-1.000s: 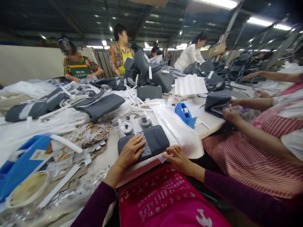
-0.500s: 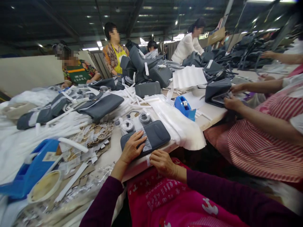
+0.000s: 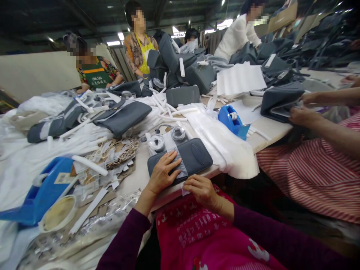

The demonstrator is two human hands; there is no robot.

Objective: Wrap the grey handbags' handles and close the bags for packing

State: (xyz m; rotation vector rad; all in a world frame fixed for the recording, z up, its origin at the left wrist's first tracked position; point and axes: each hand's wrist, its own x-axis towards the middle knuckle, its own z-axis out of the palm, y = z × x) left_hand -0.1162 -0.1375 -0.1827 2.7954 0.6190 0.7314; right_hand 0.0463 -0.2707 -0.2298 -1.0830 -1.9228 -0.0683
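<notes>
A flat dark grey pouch [image 3: 194,157] lies at the table's near edge with a clear plastic strip [image 3: 176,155] across it. My left hand [image 3: 163,172] rests flat on the pouch and strip, fingers spread. My right hand [image 3: 201,189] sits at the pouch's front edge, fingers curled in a pinch on the strip's near end [image 3: 184,192].
Blue tape dispensers stand at left [image 3: 42,191] and centre right [image 3: 233,120]. Tape rolls [image 3: 157,142], white foam sheets [image 3: 225,146], paper tags [image 3: 118,153] and grey bags [image 3: 123,116] cover the table. A person in a striped apron [image 3: 315,172] works at right; others stand behind.
My right hand slid left along the pouch's front edge and closed on the strip's end. The left hand stayed flat on the pouch. The view shifted slightly.
</notes>
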